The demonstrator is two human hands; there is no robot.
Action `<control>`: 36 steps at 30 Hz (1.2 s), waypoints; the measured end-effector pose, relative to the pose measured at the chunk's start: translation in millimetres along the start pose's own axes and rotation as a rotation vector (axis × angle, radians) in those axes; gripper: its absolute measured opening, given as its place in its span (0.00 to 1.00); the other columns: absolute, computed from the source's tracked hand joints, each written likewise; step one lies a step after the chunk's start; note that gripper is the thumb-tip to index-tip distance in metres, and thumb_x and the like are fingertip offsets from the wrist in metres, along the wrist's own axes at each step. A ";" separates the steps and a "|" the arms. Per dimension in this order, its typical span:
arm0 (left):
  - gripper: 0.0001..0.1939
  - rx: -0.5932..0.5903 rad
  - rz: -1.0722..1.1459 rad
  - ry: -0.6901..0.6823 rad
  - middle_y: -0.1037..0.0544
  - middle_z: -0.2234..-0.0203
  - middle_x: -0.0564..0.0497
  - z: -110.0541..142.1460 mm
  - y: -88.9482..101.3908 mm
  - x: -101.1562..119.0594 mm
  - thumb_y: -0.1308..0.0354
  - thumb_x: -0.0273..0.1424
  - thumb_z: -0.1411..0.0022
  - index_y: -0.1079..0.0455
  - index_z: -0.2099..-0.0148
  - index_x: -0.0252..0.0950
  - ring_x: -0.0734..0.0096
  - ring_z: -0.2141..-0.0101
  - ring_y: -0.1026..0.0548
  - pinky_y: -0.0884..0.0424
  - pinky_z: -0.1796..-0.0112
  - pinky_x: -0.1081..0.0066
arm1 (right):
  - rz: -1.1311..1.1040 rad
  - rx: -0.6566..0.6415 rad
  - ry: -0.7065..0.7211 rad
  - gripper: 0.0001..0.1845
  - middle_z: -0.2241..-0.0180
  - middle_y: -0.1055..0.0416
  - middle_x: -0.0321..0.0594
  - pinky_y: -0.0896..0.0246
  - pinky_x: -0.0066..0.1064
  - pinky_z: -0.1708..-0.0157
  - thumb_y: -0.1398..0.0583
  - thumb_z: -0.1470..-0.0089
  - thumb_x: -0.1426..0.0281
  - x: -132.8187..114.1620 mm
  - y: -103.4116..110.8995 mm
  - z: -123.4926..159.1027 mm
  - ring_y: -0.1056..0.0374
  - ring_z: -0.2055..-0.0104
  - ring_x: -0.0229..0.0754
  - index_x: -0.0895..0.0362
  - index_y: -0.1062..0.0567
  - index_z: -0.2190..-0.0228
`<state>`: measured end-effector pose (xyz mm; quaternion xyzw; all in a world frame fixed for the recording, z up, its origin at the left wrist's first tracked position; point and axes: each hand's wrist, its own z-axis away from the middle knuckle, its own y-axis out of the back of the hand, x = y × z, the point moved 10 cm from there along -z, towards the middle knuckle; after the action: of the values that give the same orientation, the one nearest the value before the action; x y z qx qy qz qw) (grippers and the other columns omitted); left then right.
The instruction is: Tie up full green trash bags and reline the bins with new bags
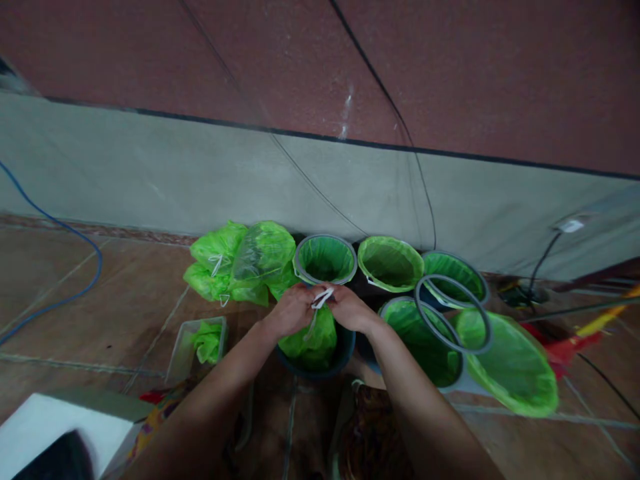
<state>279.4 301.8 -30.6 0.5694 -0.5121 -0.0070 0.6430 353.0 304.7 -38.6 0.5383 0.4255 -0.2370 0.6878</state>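
My left hand [294,309] and my right hand [350,308] meet over a dark bin [346,350]. Both are closed on the white drawstring [323,298] of a green garbage bag [314,340], whose gathered top lies just below my fingers. The bag's lower part sits inside the bin. Right behind my hands stands a bin with a grey rim [326,238], lined in green. To the left, filled green bags [265,250] with tied white strings are heaped against the wall.
Several green-lined bins stand to the right, among them a light green one [391,263]; a loose grey ring [425,313] rests across two. A clear tub [183,343] holding green plastic is at left. A blue cable [75,230] crosses the tiled floor, beyond a white box [65,433].
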 end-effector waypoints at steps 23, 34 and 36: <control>0.14 0.378 -0.287 -0.133 0.19 0.56 0.45 13.6 32.7 14.2 0.49 0.32 0.31 0.23 0.51 0.40 0.61 0.56 0.23 0.34 0.49 0.58 | -0.147 0.173 -0.120 0.10 0.75 0.29 0.34 0.43 0.28 0.68 0.43 0.47 0.66 10.2 19.5 0.3 0.36 0.71 0.37 0.57 0.23 0.71; 0.11 0.188 -0.365 0.381 0.21 0.74 0.45 22.4 31.0 -32.2 0.48 0.28 0.37 0.27 0.70 0.37 0.59 0.68 0.25 0.45 0.43 0.48 | 0.744 0.204 -0.421 0.14 0.61 0.24 0.53 0.39 0.35 0.62 0.47 0.42 0.78 34.7 38.1 16.8 0.27 0.59 0.48 0.59 0.21 0.67; 0.10 0.202 -0.343 0.450 0.21 0.74 0.45 24.7 37.7 -41.2 0.47 0.27 0.39 0.27 0.71 0.36 0.59 0.67 0.25 0.40 0.47 0.52 | 0.703 0.204 -0.418 0.13 0.62 0.23 0.52 0.39 0.35 0.61 0.46 0.43 0.76 38.1 41.1 16.9 0.27 0.59 0.49 0.60 0.21 0.67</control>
<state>221.7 321.5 -33.8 0.6960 -0.2512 0.0620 0.6698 410.8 306.5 -47.5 0.6564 0.0415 -0.1329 0.7415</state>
